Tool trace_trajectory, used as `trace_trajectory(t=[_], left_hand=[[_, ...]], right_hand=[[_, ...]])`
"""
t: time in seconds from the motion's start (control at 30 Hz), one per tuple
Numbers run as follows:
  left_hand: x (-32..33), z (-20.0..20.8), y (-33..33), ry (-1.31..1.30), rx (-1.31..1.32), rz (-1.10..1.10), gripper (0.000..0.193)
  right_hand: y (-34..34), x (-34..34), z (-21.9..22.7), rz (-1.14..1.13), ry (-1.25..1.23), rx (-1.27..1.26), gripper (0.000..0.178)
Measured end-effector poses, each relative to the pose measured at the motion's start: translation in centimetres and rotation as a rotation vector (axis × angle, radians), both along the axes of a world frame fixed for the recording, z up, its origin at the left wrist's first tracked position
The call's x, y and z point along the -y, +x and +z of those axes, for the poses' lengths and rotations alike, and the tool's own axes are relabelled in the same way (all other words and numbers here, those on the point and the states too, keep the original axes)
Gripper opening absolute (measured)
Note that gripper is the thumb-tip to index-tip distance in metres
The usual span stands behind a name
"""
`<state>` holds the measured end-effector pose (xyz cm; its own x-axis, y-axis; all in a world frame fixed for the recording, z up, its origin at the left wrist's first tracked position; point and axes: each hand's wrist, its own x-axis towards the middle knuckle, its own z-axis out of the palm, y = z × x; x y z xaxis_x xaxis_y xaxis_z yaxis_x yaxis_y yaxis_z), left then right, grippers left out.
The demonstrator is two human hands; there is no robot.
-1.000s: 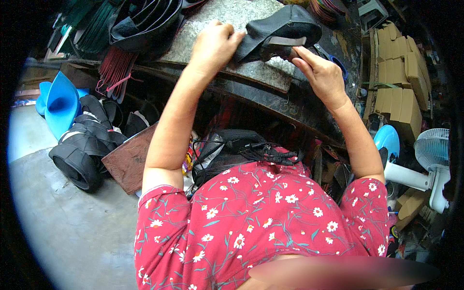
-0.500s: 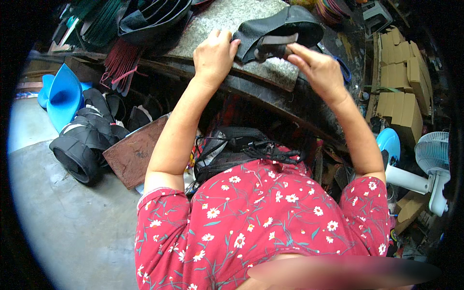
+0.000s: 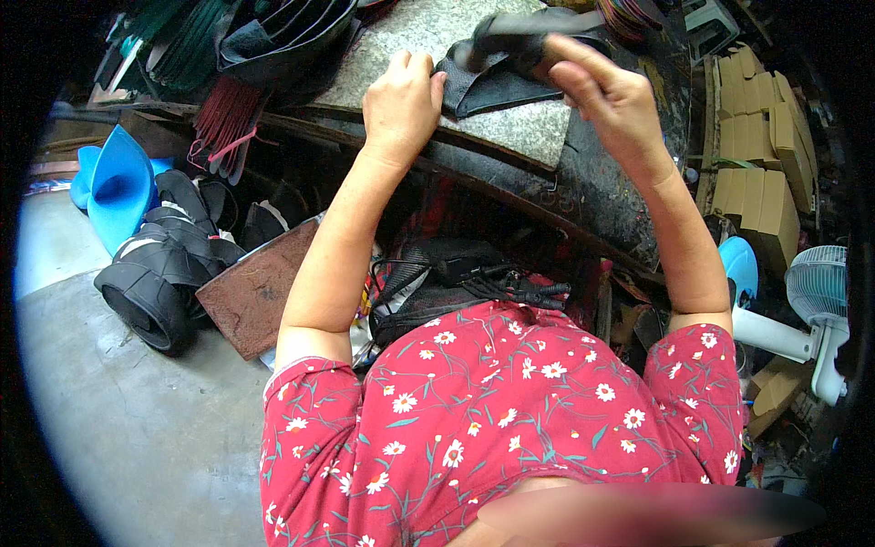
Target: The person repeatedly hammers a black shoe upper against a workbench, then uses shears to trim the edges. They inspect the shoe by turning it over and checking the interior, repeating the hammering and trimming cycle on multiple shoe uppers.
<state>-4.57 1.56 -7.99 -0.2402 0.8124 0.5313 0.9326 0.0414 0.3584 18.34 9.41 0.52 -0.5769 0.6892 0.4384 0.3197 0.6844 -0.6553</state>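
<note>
- Nearest you: your red, white-flowered fabric shirt (image 3: 510, 392).
- Farther, left: your left hand (image 3: 401, 105), fingers closed on the left edge of a black, textured, leather-like piece (image 3: 499, 88) over a grey speckled slab (image 3: 410, 27).
- Right: your right hand (image 3: 615, 105), fingers gripping a dark, blurred hammer-like tool (image 3: 510, 33) above the piece.

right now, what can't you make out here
Tool in right hand: head view, shape smeared, probably by motion.
Left hand: head view, fingertips at the black piece hidden behind the hand itself.
Black stack: head view, cut off by the top edge.
Fan: head view, right side lost in dark rim.
</note>
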Motion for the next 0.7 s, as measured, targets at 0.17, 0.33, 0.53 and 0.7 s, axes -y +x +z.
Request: trace_trajectory(t=[0.17, 0.33, 0.53, 0.7], left_hand=[[-0.4, 0.3, -0.4, -0.001, 0.051, -0.001, 0.021], [-0.3, 0.4, -0.5, 0.0, 0.041, -0.023, 0.02], [-0.2, 0.4, -0.2, -0.02, 0.023, -0.011, 0.02], [-0.1, 0.5, -0.3, -0.035, 0.034, -0.024, 0.02]], right_hand=[[-0.8, 1.1, -0.3, 0.149, 0.237, 0.565, 0.034], [0.6, -0.2, -0.9, 0.053, 0.281, 0.176, 0.034], [1.0, -0.2, -1.0, -0.012, 0.179, 0.568, 0.037], [1.9, -0.7, 0.1, -0.02, 0.178, 0.207, 0.035]])
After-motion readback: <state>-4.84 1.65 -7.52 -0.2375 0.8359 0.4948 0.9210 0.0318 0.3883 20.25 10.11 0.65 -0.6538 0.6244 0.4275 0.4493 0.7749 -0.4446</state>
